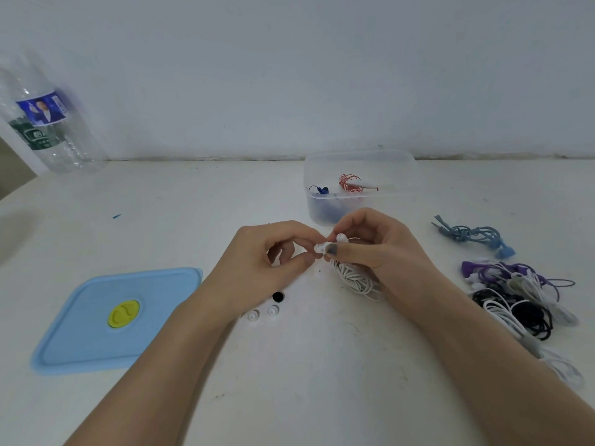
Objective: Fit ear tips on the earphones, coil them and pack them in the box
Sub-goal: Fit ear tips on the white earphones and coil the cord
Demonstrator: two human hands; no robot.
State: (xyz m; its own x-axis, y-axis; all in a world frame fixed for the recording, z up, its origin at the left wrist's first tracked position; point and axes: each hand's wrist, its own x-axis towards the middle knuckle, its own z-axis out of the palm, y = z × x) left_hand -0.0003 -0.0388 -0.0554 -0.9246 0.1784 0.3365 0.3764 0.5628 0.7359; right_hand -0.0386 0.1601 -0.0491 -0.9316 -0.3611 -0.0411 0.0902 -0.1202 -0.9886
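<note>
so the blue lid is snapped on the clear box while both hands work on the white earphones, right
Not quite. The head view shows the blue lid lying flat on the table, left of the hands, and the clear box stands open beyond them. The rest holds: the left hand and right hand both pinch the white earphones.

Bare forearms without sleeves; right thumbnail (331, 249) painted grey.

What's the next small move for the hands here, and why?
Probably press the white ear tip fully onto the earbud. The left hand pinches the tip against the bud held by the right hand, and the white cable hangs uncoiled beneath. Whether the tip is already seated is unclear.
</note>
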